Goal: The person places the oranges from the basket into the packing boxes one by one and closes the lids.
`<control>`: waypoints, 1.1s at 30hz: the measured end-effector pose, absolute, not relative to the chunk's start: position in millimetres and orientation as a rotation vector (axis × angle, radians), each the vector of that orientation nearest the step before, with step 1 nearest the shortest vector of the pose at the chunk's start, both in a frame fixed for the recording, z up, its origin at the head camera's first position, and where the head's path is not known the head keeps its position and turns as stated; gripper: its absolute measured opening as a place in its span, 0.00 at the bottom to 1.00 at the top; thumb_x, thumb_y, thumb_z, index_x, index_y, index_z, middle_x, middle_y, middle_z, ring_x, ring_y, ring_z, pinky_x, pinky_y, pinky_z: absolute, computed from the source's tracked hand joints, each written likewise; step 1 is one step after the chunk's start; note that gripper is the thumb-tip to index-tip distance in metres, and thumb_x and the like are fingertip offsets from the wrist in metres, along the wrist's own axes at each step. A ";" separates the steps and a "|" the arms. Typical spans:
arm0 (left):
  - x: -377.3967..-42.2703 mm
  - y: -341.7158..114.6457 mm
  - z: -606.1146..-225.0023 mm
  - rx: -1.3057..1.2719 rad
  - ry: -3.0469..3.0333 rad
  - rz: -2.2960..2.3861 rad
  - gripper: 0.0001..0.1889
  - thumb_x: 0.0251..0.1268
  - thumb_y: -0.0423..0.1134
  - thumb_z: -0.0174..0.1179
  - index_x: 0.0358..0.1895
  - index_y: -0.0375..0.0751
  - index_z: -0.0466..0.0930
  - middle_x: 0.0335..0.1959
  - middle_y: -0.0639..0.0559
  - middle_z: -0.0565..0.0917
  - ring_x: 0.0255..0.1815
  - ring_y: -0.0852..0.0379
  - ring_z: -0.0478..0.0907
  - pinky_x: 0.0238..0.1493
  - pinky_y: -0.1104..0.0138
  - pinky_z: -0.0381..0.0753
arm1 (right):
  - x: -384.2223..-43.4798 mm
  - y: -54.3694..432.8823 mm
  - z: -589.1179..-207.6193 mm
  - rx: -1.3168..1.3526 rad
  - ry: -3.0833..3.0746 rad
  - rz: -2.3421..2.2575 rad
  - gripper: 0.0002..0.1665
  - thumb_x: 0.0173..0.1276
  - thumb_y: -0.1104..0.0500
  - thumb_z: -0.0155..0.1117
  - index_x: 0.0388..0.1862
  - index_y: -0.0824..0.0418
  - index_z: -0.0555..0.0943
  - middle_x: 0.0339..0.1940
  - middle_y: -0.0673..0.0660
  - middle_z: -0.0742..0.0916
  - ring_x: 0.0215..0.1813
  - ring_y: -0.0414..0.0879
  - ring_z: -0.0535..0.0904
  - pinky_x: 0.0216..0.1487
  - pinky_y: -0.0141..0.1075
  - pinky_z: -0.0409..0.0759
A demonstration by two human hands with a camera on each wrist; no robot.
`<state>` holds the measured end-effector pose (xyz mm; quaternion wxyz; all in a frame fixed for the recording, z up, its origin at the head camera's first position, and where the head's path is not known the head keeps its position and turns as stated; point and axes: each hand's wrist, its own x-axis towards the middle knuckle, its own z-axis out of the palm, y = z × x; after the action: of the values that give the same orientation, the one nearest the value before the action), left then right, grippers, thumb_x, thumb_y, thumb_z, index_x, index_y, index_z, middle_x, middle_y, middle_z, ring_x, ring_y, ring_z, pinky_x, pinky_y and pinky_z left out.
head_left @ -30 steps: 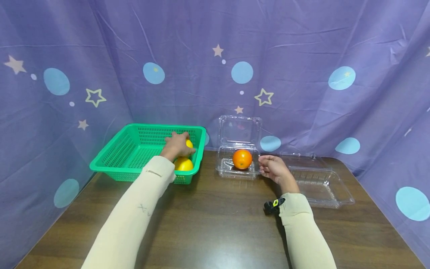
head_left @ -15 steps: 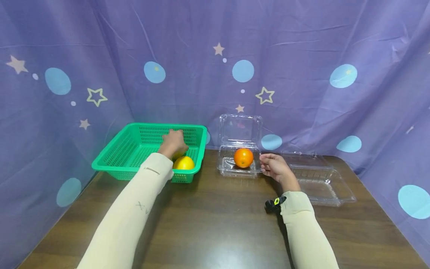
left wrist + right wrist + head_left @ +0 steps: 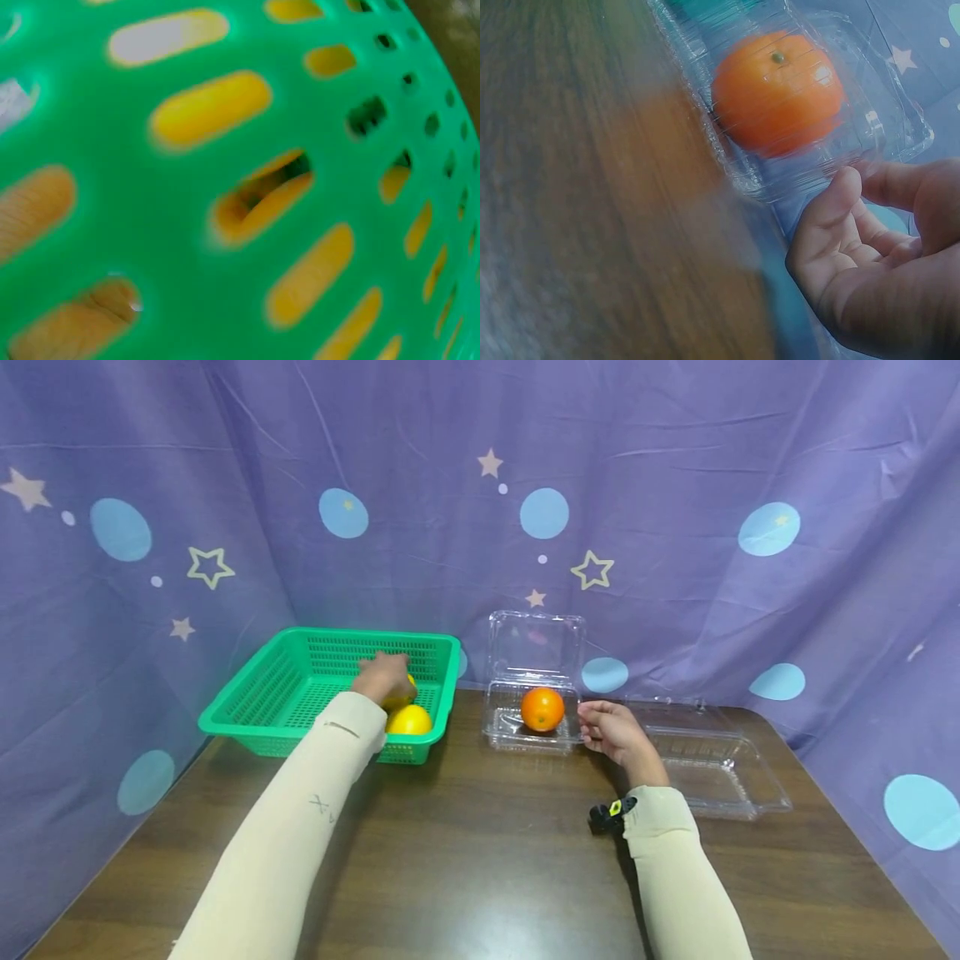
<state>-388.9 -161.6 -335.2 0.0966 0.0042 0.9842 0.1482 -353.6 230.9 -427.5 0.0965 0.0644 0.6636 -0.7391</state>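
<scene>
My left hand (image 3: 384,678) reaches down into the green basket (image 3: 255,732), its fingers curled over the rear lemon (image 3: 401,692), which it partly hides. A second lemon (image 3: 409,721) lies just in front, near the basket's right wall. Through the basket's slots, the left wrist view shows yellow fruit (image 3: 214,109) and part of a finger (image 3: 34,210). My right hand (image 3: 617,732) pinches the right rim of a clear plastic clamshell box (image 3: 501,727) between thumb and forefinger. Inside that box, whose lid stands raised at the back, sits an orange (image 3: 776,94).
On the right, behind my right forearm, stands another clear plastic box (image 3: 705,772) with its lid opened back. All of it rests on a brown wooden table (image 3: 480,852). A purple curtain (image 3: 450,452) hangs directly behind.
My left hand has sunk lower into the basket and closed around the rear lemon, shifting slightly left. My right hand keeps its pinch on the box rim; the orange stays in place.
</scene>
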 end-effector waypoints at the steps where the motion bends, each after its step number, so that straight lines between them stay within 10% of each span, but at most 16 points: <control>1: -389.6 -160.7 -336.5 0.013 2.914 0.440 0.39 0.67 0.41 0.62 0.80 0.44 0.58 0.76 0.24 0.52 0.67 0.25 0.57 0.53 0.42 0.76 | -354.2 230.9 -427.7 0.188 1.961 -2.188 0.14 0.79 0.64 0.55 0.58 0.70 0.71 0.28 0.51 0.79 0.25 0.40 0.75 0.30 0.31 0.77; 12: -392.6 -159.3 -343.0 0.079 2.934 0.380 0.36 0.62 0.39 0.63 0.75 0.41 0.65 0.65 0.26 0.69 0.59 0.29 0.66 0.55 0.45 0.75 | -355.3 230.6 -425.4 0.172 1.932 -2.206 0.08 0.79 0.64 0.56 0.52 0.66 0.74 0.28 0.51 0.79 0.25 0.39 0.75 0.29 0.30 0.77; 33: -380.3 -146.4 -335.0 -0.002 3.155 0.354 0.42 0.60 0.59 0.68 0.76 0.52 0.62 0.67 0.24 0.59 0.61 0.23 0.60 0.52 0.34 0.74 | -351.7 229.8 -426.7 0.171 1.968 -2.187 0.16 0.80 0.64 0.54 0.60 0.72 0.70 0.28 0.50 0.80 0.26 0.39 0.75 0.30 0.30 0.77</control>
<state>-380.3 -146.4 -335.0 -0.0166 -0.0005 0.9936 0.1115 -351.7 229.8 -426.7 0.0970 0.0577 0.6646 -0.7386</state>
